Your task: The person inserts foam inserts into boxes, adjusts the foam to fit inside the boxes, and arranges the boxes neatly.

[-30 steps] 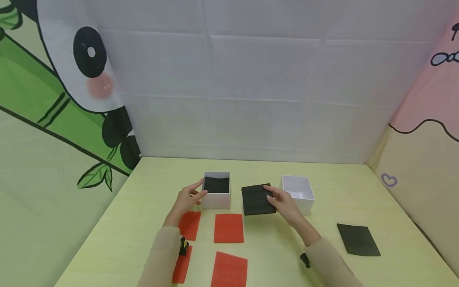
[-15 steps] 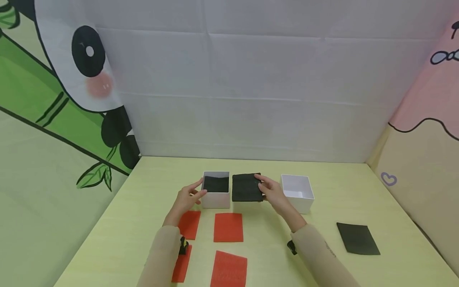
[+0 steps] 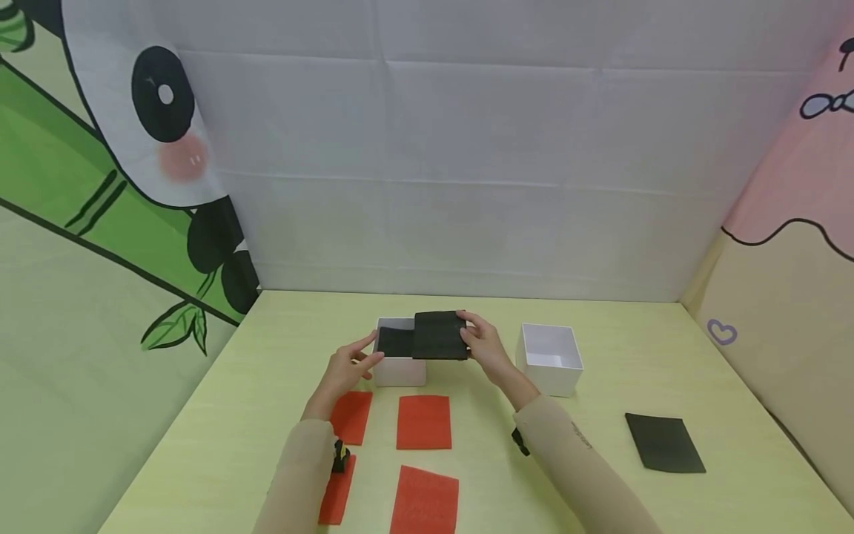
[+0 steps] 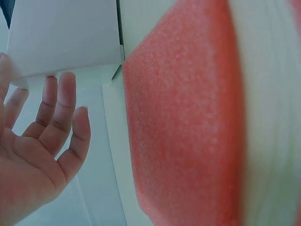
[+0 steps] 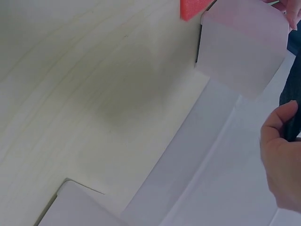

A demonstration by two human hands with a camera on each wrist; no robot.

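The head view alone shows the whole layout. The right hand (image 3: 485, 347) pinches a black foam square (image 3: 439, 335) by its right edge and holds it level above the right part of the left white box (image 3: 399, 368), whose inside already shows a black foam layer (image 3: 394, 342). The left hand (image 3: 345, 368) rests against that box's left wall with its fingers loosely straight, gripping nothing.

The left wrist view confirms this from below: an open palm (image 4: 35, 155) with fingertips touching the box's smooth white wall (image 4: 66, 35), and beside it a red foam sheet (image 4: 181, 117) whose pitted, spongy grain fills most of the frame. That texture cannot be made out from the head camera. The right wrist view shows the thumb and fingers (image 5: 280, 155) curled on the dark edge of the foam at the frame's right border, the matte card wall of the box (image 5: 242, 47), and a corner of red foam (image 5: 193, 7) on the pale, faintly grained worktop (image 5: 94, 94).

Four flat red foam rectangles lie on the worktop in front of the box; the left forearm partly covers the two on the left (image 3: 351, 417). A second white box (image 3: 550, 358), open-topped and square, stands well to the right. Another black foam sheet (image 3: 663, 443) lies flat nearer the worktop's right edge.
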